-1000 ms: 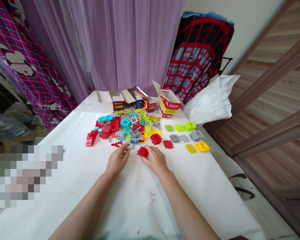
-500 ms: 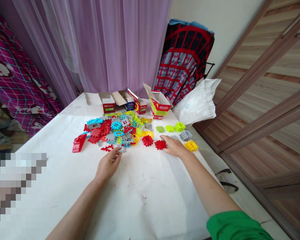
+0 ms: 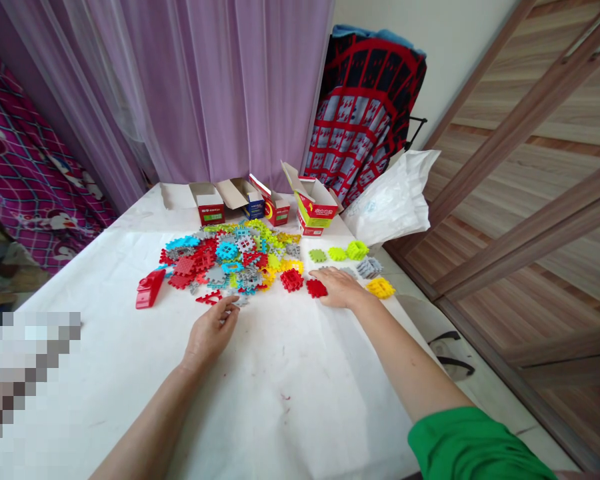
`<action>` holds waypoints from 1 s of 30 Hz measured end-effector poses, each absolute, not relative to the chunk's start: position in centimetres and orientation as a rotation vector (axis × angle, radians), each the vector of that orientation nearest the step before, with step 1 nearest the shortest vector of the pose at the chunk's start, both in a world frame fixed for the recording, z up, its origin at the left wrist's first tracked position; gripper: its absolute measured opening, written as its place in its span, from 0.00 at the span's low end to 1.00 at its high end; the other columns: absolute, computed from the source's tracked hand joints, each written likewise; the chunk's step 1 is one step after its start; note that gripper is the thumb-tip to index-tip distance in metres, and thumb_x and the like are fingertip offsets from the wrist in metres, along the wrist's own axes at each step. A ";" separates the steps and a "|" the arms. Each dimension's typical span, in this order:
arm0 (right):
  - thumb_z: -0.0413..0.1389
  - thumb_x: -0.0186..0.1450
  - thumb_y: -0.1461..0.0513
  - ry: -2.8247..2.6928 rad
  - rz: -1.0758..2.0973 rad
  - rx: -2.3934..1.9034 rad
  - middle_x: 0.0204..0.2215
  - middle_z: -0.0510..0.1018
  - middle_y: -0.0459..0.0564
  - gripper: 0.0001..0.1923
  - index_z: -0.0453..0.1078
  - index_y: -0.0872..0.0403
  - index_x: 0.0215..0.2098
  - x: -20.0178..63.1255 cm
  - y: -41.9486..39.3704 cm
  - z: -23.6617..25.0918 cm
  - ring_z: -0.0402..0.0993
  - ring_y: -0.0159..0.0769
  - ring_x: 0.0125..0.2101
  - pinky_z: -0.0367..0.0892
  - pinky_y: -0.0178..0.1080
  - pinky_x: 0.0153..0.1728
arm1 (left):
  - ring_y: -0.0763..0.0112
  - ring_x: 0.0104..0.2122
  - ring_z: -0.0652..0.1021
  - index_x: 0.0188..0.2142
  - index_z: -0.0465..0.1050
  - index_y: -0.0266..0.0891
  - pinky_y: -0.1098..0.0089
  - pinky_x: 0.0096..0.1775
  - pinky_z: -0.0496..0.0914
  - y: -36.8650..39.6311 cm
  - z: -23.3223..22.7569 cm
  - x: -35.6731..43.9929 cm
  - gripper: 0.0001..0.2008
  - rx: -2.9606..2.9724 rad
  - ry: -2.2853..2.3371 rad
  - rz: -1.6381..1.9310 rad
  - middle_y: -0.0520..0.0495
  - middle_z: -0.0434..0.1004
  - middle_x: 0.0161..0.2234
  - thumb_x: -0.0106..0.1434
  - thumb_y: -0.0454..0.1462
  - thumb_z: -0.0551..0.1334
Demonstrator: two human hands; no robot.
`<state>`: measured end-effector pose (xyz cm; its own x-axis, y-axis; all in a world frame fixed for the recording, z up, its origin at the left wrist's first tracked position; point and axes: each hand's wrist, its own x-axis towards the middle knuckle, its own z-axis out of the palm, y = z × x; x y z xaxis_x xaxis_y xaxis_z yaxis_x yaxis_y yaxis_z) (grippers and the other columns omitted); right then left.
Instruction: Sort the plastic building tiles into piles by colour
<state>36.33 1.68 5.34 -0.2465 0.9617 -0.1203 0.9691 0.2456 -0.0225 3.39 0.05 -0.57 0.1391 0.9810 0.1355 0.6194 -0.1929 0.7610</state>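
Note:
A pile of interlocking plastic tiles [image 3: 230, 257] in red, blue, grey, yellow and green lies on the white table [image 3: 260, 387]. My right hand [image 3: 341, 288] rests flat, fingertips against a red tile [image 3: 317, 288] set apart to the right of the pile. Another red tile stack [image 3: 291, 279] sits just left of it. My left hand [image 3: 211, 330] lies on the table at the pile's near edge, fingers loosely curled, by a small grey piece [image 3: 239, 301]. Sorted groups lie to the right: green tiles [image 3: 347, 252], grey tiles [image 3: 369, 267], yellow tiles [image 3: 380, 288].
Several open cardboard boxes [image 3: 313, 207] stand at the table's back edge. A red wedge-shaped piece [image 3: 149, 289] lies left of the pile. A white plastic bag [image 3: 395, 197] sits at the back right. Purple curtains hang behind; a wooden floor lies to the right.
My right hand carried a red tile from the middle of the table rightward and set it down beside the other red tiles. My left hand stayed near the pile.

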 end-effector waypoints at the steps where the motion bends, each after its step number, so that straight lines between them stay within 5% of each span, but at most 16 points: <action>1: 0.59 0.54 0.63 2.420 -0.124 1.856 0.49 0.73 0.55 0.34 0.63 0.49 0.60 36.1 1.7 5.5 0.66 0.46 0.51 0.60 0.42 0.49 | 0.68 0.30 0.80 0.48 0.72 0.43 0.71 0.34 0.74 0.1 -0.5 3.4 0.20 1.881 1.533 0.866 0.49 0.82 0.34 0.59 0.46 0.54; 8: 0.60 0.55 0.61 2.396 -0.097 1.794 0.42 0.75 0.54 0.32 0.65 0.48 0.58 35.7 2.1 5.9 0.67 0.46 0.47 0.60 0.42 0.46 | 0.68 0.31 0.80 0.47 0.72 0.43 0.71 0.34 0.74 0.0 -0.5 3.4 0.20 1.893 1.532 0.857 0.49 0.81 0.33 0.59 0.46 0.53; 19: 0.61 0.53 0.63 2.456 -0.185 1.836 0.48 0.74 0.54 0.37 0.62 0.48 0.61 35.7 1.2 6.1 0.66 0.46 0.50 0.59 0.42 0.50 | 0.68 0.30 0.80 0.47 0.72 0.43 0.71 0.33 0.74 0.1 -0.7 3.4 0.19 1.876 1.524 0.893 0.50 0.82 0.33 0.59 0.45 0.54; 24: 0.56 0.58 0.64 2.621 -0.124 2.019 0.50 0.75 0.51 0.26 0.68 0.49 0.56 33.8 -0.4 5.8 0.67 0.42 0.51 0.59 0.42 0.52 | 0.68 0.31 0.80 0.46 0.73 0.44 0.71 0.33 0.73 0.4 -1.1 3.4 0.18 1.844 1.520 0.912 0.49 0.82 0.33 0.59 0.45 0.55; 30: 0.50 0.62 0.67 2.870 -0.443 2.357 0.38 0.81 0.46 0.14 0.76 0.49 0.39 27.1 -2.5 1.4 0.76 0.33 0.38 0.68 0.35 0.42 | 0.67 0.31 0.80 0.42 0.74 0.44 0.69 0.35 0.72 0.6 -1.4 3.5 0.15 1.863 1.559 0.945 0.49 0.82 0.32 0.60 0.45 0.54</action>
<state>27.10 -2.48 1.43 -0.1007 0.9499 0.2960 0.8165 0.2489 -0.5209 3.46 0.64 -1.42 0.0900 0.9800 0.1775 0.6105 -0.1951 0.7676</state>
